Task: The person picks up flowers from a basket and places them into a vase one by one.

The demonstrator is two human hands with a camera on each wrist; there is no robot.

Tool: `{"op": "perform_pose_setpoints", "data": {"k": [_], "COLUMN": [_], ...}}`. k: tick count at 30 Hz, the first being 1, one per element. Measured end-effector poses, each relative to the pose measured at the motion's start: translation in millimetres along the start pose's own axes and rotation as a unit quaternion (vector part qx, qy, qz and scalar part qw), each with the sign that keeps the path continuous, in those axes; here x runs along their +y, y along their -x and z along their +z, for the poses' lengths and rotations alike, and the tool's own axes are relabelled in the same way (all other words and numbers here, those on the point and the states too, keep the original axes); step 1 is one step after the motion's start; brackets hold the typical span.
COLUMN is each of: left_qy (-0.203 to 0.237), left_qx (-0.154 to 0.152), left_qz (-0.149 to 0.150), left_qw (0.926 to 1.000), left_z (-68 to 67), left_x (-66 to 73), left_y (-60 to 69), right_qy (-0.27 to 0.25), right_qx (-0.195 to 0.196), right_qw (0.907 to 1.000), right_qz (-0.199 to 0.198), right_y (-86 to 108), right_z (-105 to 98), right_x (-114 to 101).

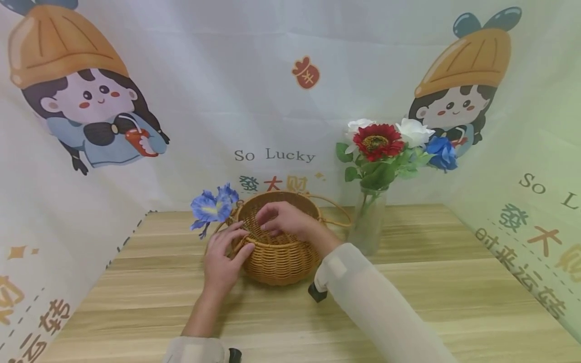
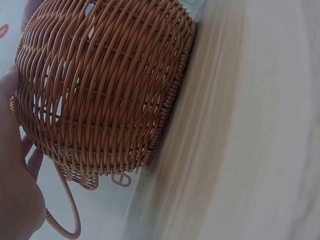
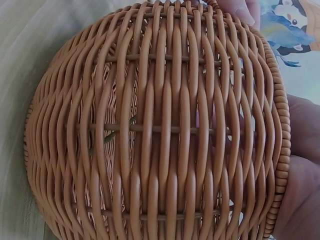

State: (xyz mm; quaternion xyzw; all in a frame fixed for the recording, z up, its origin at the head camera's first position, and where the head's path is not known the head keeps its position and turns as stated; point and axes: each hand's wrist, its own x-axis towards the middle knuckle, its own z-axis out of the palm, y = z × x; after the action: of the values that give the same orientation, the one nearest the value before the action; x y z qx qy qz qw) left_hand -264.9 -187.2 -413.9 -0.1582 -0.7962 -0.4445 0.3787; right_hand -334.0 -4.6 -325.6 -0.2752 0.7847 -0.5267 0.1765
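A round wicker basket (image 1: 281,262) stands on the wooden table, its mouth facing up. Over its left rim leans a blue iris (image 1: 212,205), the bloom outside and the stem running down inside. A bit of green stem (image 3: 111,136) shows through the weave in the right wrist view. My left hand (image 1: 224,257) grips the basket's left rim, thumb toward the near side, close to the iris stem. Inside the mouth, above the weave, my right hand (image 1: 286,220) has loosely bent fingers with nothing visible between them. Its fingertips are partly hidden.
Right behind the basket, a clear glass vase (image 1: 369,222) holds a red flower (image 1: 378,142), white flowers (image 1: 415,132) and a blue rose (image 1: 441,153). A thin wicker handle (image 1: 338,206) sticks out toward the vase. Printed cloth (image 1: 204,91) hangs around the table.
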Motion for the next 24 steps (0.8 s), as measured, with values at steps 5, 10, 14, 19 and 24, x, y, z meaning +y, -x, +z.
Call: {"op": "perform_pose_setpoints", "data": {"k": [5, 10, 14, 19, 24], "left_qy": [-0.003, -0.003, -0.001, 0.0, 0.0], "left_qx": [0.001, 0.003, 0.006, 0.004, 0.003], "left_qz": [0.007, 0.017, 0.02, 0.016, 0.013], "left_qw": [1.0, 0.9998, 0.9998, 0.9999, 0.9999], "left_z": [-0.1, 0.4, 0.4, 0.0, -0.4], "left_x": [1.3, 3.0, 3.2, 2.5, 0.6], "left_y": [-0.8, -1.4, -1.4, -0.7, -0.1], "right_qy": [-0.004, -0.014, -0.013, 0.002, 0.015], "right_qx": [-0.045, -0.078, -0.096, -0.104, -0.103], "right_qw": [0.9987, 0.9955, 0.9933, 0.9923, 0.9927], "right_qz": [0.024, 0.052, 0.063, 0.067, 0.062], "right_y": [-1.9, -2.3, -2.4, -3.5, -4.4], "right_z": [-1.2, -2.5, -2.5, -1.8, -0.5], "right_x": [2.2, 3.6, 3.5, 3.3, 2.5]}}
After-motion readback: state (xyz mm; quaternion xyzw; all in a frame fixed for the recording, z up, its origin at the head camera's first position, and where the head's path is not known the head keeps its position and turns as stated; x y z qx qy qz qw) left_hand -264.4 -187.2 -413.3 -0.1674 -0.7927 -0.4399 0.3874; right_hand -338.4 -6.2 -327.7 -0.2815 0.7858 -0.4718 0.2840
